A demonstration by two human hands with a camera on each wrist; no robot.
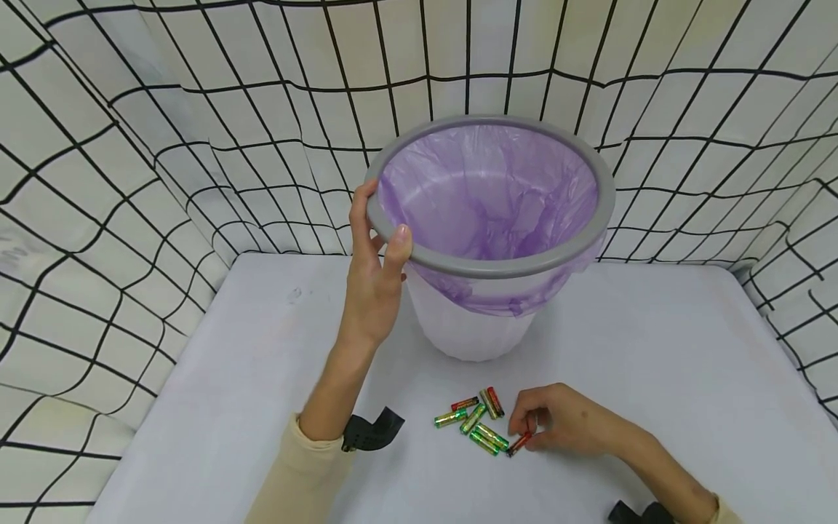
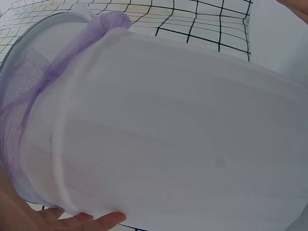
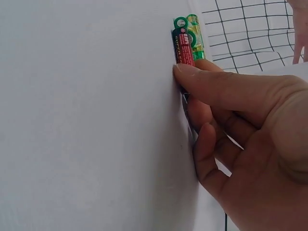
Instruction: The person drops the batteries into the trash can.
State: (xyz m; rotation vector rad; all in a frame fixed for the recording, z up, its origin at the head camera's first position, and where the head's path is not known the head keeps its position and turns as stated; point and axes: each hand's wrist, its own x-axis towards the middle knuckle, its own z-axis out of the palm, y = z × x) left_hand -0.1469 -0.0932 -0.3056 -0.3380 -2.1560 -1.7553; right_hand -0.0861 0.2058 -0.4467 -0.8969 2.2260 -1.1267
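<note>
A white trash bin (image 1: 474,331) with a grey rim ring (image 1: 487,268) and a purple liner bag (image 1: 484,193) stands on the table. My left hand (image 1: 376,284) grips its rim at the left, thumb on top and fingers along the outside. In the left wrist view the fingertips (image 2: 113,220) lie against the white bin wall (image 2: 168,120). My right hand (image 1: 569,422) pinches a red and black battery (image 3: 184,45) between thumb and fingers, low over the table. Green batteries (image 1: 484,439) lie right beside it, and more green and red batteries (image 1: 465,403) are scattered to the left.
A white-covered table (image 1: 262,349) carries everything. Black wire grid panels (image 1: 308,145) backed with white enclose it at the back and both sides. The bin stands close to the back panel, with the batteries in front of it.
</note>
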